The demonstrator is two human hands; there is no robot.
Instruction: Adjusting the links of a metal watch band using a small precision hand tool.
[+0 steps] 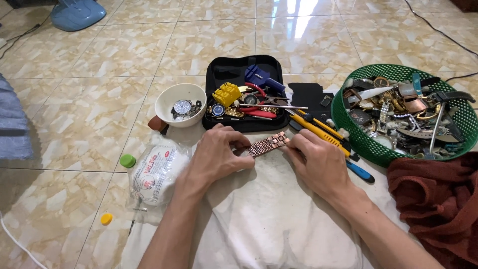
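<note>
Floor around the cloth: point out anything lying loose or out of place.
Two bottle caps lie loose on the tiles: a green cap beside the plastic bag and a yellow cap below it. No bottle shows.

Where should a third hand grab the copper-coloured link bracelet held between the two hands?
Probably the bare middle span of the copper link bracelet, pinched across its flat width from above. It lies nearly flat over the white cloth, rising slightly to the right. The left hand covers its left end, and the right hand its right end, so only the middle is free.

Both hands [269, 157] pinch a copper-coloured watch bracelet [266, 145] — over a white cloth [269, 219].
</note>
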